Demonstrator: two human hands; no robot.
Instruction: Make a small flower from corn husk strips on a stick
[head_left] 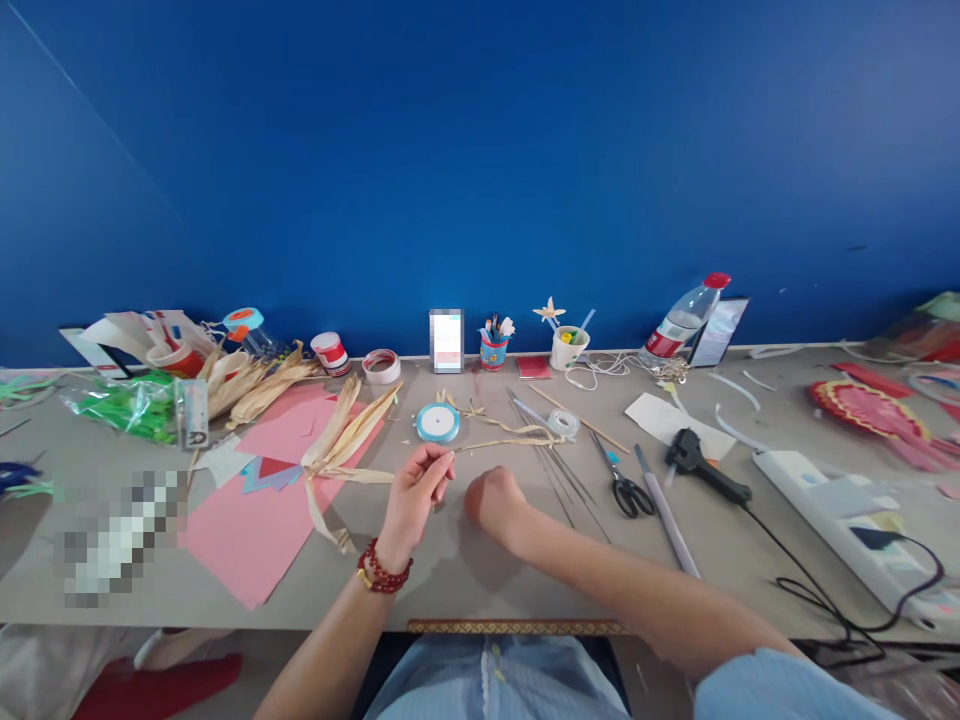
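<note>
from my end, i see the strand [499, 443] just on the near side of the spool [438, 422], running off to its right. my left hand [418, 492] has the strand's near end pinched between thumb and fingertips, nearer me than the spool. my right hand [497, 508] is curled in, knuckles up, to the near right of the spool; its fingertips are hidden, so i cannot tell if it pinches anything

the strand looks thin and dry, so i judge a light pinch right at the tip is best, with any turn made slowly, as a sharp bend could split it. its far part lies by the tape [563, 425] and wires [568, 474], right of the spool, and could snag there; lifting a little before drawing it in would help. the husks [352, 440], left of the spool, want clearance from my left wrist
</note>
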